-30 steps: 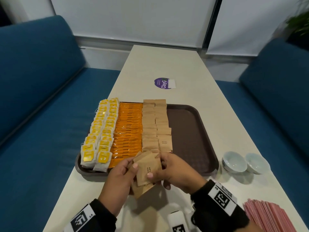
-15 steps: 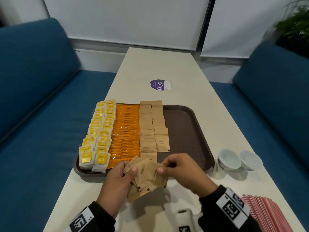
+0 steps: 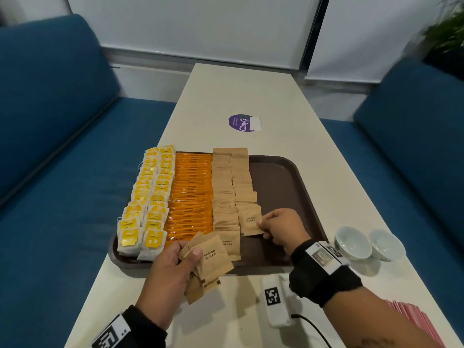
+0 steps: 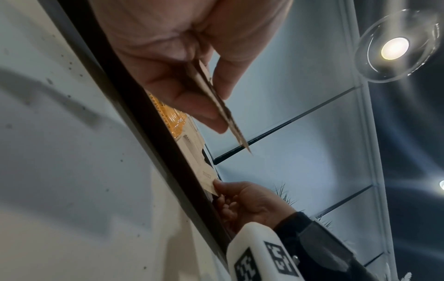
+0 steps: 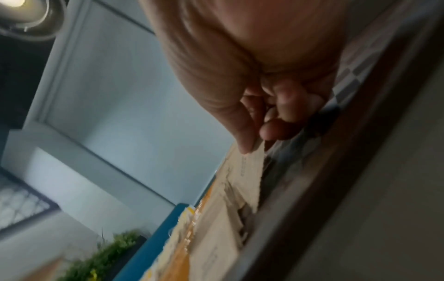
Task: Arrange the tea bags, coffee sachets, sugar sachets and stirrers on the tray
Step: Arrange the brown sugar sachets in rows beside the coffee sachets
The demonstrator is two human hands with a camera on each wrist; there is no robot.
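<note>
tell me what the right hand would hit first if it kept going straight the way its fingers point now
Probably the brown sugar sachets already laid on the tray. The right hand points left, pinching one sachet at that row's near end; the orange sachets lie beyond. Height is unclear.

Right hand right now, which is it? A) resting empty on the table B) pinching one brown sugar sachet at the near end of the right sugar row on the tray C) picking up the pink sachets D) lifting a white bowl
B: the right hand pinches a single brown sugar sachet at the near end of the right-hand sugar row on the tray.
</note>
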